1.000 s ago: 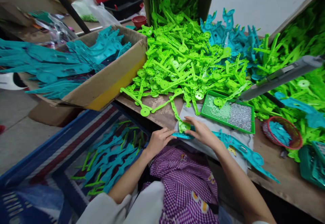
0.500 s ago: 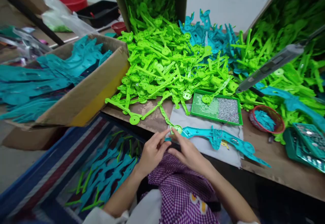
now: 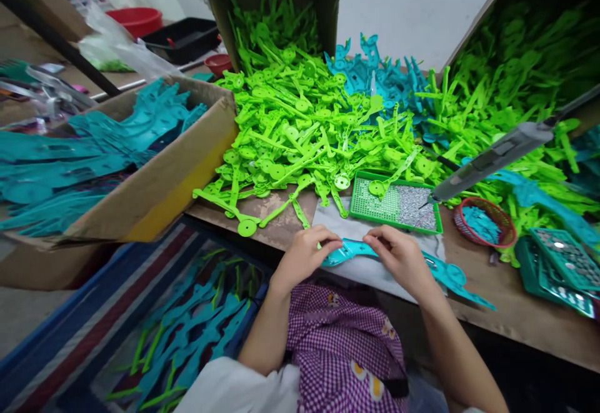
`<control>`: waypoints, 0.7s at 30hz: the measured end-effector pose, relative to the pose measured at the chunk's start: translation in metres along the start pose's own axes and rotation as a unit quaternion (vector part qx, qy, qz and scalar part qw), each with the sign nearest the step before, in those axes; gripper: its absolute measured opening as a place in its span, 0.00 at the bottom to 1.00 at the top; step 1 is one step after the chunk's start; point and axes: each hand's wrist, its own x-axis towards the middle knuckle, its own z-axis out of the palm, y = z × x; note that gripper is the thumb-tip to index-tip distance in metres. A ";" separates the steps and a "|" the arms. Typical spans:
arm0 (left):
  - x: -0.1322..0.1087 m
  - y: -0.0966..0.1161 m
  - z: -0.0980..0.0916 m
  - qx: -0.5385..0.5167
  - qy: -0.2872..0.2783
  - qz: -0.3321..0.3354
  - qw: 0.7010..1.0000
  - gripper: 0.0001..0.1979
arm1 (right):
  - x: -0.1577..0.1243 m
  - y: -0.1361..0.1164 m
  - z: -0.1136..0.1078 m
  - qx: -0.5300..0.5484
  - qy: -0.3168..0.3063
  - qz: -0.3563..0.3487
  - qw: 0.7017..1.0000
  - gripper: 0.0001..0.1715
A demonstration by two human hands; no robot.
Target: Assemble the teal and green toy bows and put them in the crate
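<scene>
A long, curved teal plastic part point(image 3: 354, 249) lies across the grey cloth point(image 3: 323, 218) at the table's front edge, its pointed tail reaching to the right. My left hand point(image 3: 304, 260) is closed on the part's left end, thumb against fingers. A small bit of light green shows beside those fingertips. My right hand point(image 3: 402, 260) pinches at the upper edge of the part near its middle and hides the section beneath it. Just behind stands a green tray point(image 3: 359, 213) with small metal pieces in it. A grey electric screwdriver point(image 3: 492, 160) hangs above the tray's right end.
Bright green plastic arms point(image 3: 300, 125) are heaped at the back. On the left is a cardboard box point(image 3: 187, 150) of teal parts; below it, a striped blue container point(image 3: 94, 325) holds green-and-teal pieces. A red basket point(image 3: 509, 228) and green trays point(image 3: 534, 275) stand at right.
My hands, close together at the part's left end before, have moved apart. The right hand has shifted right to the part's middle; the left stays by its end.
</scene>
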 end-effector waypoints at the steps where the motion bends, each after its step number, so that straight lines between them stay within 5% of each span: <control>1: 0.002 -0.003 0.002 0.010 0.014 -0.005 1.000 0.10 | 0.000 0.006 0.002 -0.019 -0.008 0.002 1.000 0.19; 9: -0.016 -0.028 0.015 0.006 0.002 -0.013 1.000 0.11 | -0.018 0.023 0.022 -0.049 -0.160 0.006 0.986 0.19; 13: -0.021 -0.036 0.014 0.038 0.011 -0.015 0.999 0.12 | -0.005 0.012 0.002 0.004 -0.095 -0.013 0.995 0.17; 17: -0.010 -0.052 0.019 0.050 0.073 -0.013 0.996 0.12 | 0.075 -0.001 -0.010 -0.001 0.054 -0.056 0.997 0.19; 21: 0.003 -0.072 0.022 0.052 0.149 -0.015 0.987 0.11 | 0.197 0.019 -0.008 -0.221 0.048 -0.026 0.974 0.23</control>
